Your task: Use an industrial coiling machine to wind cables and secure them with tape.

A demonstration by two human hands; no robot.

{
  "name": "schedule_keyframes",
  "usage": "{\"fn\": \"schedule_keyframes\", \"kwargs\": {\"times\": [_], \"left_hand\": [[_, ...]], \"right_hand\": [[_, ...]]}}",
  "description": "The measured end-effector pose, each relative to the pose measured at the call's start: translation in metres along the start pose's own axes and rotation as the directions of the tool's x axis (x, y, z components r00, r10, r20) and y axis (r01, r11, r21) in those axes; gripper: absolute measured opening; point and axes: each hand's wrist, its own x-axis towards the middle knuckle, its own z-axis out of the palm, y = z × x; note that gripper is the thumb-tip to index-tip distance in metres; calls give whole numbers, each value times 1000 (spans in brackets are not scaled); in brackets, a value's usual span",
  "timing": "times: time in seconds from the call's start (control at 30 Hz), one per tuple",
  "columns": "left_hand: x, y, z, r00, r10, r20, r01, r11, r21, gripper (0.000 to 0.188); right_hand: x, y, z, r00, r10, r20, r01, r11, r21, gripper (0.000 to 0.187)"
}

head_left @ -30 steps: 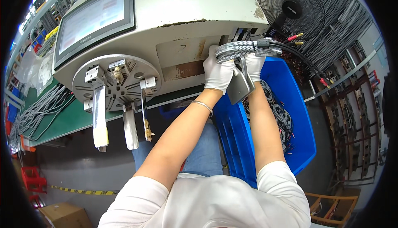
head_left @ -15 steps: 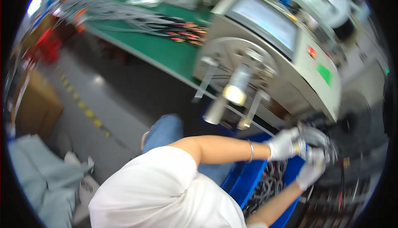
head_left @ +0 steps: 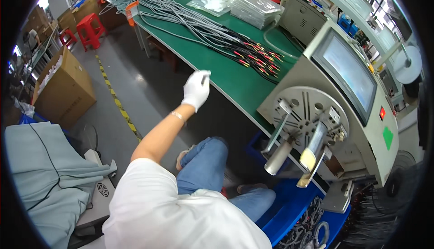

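My left hand (head_left: 196,90), in a white glove, reaches forward just off the near edge of the green workbench (head_left: 217,75). Its fingers are half curled, a gap shows between thumb and fingers, and nothing is seen in them. Ahead of it on the bench lies a bundle of grey cables (head_left: 190,23) with black ends and red and yellow tips (head_left: 260,56). Of my right hand, at most a white patch of glove (head_left: 310,246) shows at the lower edge, beside a coiled grey cable (head_left: 322,233) in the blue bin (head_left: 282,213); its fingers are hidden.
Right of the bench cables stands a beige machine with a screen (head_left: 348,68) and a slotted round plate (head_left: 312,113) with projecting posts. Clear plastic bags (head_left: 255,11) lie farther back. At left are a cardboard box (head_left: 68,86), red stools (head_left: 90,29) and a grey-blue cloth (head_left: 45,167).
My left hand has swung from the lower right beside the machine over to the bench edge. My right hand has dropped toward the lower edge. The coiled cable both hands held has left the left hand.
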Motion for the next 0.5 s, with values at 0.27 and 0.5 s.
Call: {"fn": "schedule_keyframes", "kwargs": {"times": [0.27, 0.5], "left_hand": [[146, -77, 27, 945, 327, -31, -200, 649, 734, 24], [165, -68, 11, 891, -22, 454, -350, 604, 716, 18]], "right_hand": [[1, 71, -11, 989, 101, -107, -147, 662, -735, 43], [-1, 94, -29, 957, 288, -11, -234, 751, -618, 34]]}}
